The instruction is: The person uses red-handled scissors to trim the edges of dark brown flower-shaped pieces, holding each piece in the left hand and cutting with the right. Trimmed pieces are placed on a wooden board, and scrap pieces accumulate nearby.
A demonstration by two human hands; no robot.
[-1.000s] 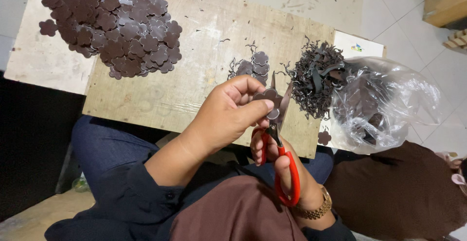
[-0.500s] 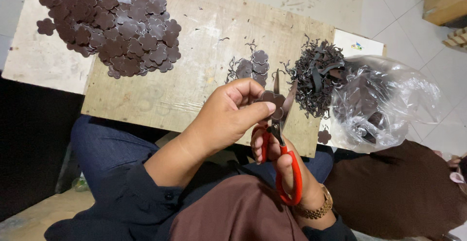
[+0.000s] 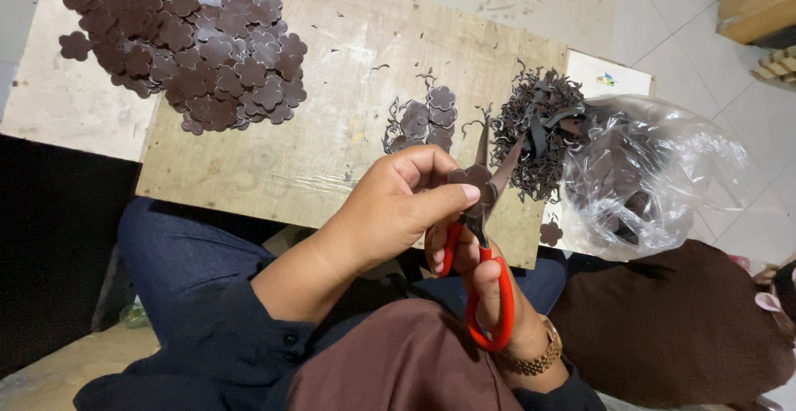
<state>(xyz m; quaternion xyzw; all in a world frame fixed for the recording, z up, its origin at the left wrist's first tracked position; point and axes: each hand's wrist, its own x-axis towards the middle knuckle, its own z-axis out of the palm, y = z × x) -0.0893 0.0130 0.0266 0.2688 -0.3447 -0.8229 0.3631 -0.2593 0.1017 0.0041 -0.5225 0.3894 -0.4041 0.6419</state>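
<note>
My left hand (image 3: 390, 212) pinches a small dark brown flower-shaped piece (image 3: 469, 179) between thumb and fingers, over the near edge of the wooden board (image 3: 332, 87). My right hand (image 3: 489, 295) grips red-handled scissors (image 3: 481, 245), whose blades are parted around the piece's edge. A small group of cut brown flower shapes (image 3: 427, 121) lies on the board just beyond my hands. A large heap of the same shapes (image 3: 191, 46) covers the board's far left.
A tangle of thin brown trimmings (image 3: 539, 129) sits at the board's right, beside a clear plastic bag (image 3: 655, 179) holding more brown pieces. One loose flower shape (image 3: 550, 233) lies near the bag. A brown cushion (image 3: 672, 328) is at lower right.
The scissors and the held piece have shifted only slightly; my left hand has turned the piece a little between the blades.
</note>
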